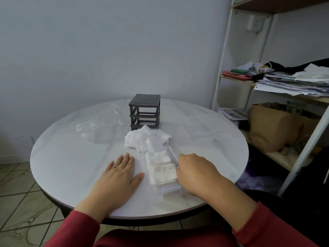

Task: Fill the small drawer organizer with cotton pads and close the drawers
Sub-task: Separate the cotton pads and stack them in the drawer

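A round white tabletop [71, 157] carries a dark grey organizer frame [144, 112] standing empty near its far edge, with a loose heap of cotton pads [137, 139] just in front of it. Nearer the person, clear drawers [164, 188] filled with pads lie in a row; the right hand [194, 173] curls its fingers on the drawers' right rim, while the left hand [121, 175] rests flat and released beside them.
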